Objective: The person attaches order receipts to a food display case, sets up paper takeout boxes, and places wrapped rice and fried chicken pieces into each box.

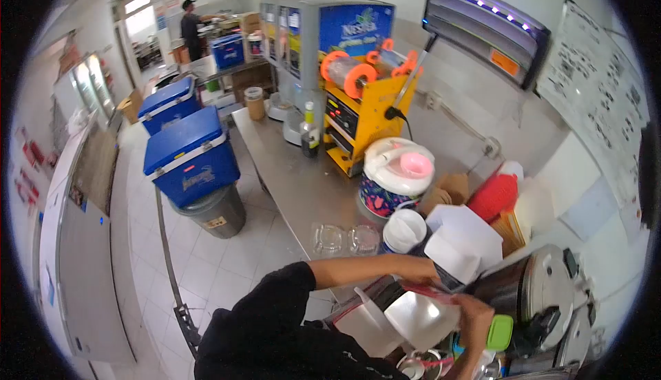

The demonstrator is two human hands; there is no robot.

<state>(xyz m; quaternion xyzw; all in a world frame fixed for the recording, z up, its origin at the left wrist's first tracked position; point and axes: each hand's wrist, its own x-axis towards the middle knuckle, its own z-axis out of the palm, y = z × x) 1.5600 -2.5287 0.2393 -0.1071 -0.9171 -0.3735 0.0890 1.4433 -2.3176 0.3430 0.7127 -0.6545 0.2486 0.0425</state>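
My left hand (418, 270) reaches across from the left and is closed at one end of a thin pinkish-red strip (430, 290); its fingers are partly hidden. My right hand (475, 319) is closed on the strip's other end. What the strip belongs to is not clear. Below my hands lie a shiny metal pan (421, 318) and a whitish tray-like piece (368, 325). A green-rimmed container lid (500, 332) sits just right of my right hand. Beyond my left hand stand white foam containers (465, 239) and stacked white bowls (405, 230).
Clear plastic containers (329, 238) sit on the steel counter (289, 187). A floral rice cooker (392, 191), yellow sealing machine (368, 125) and drink dispenser (303, 43) stand beyond. Large dark cookers (530, 287) are at right. Blue coolers (189, 153) stand left; a person (191, 30) is far back.
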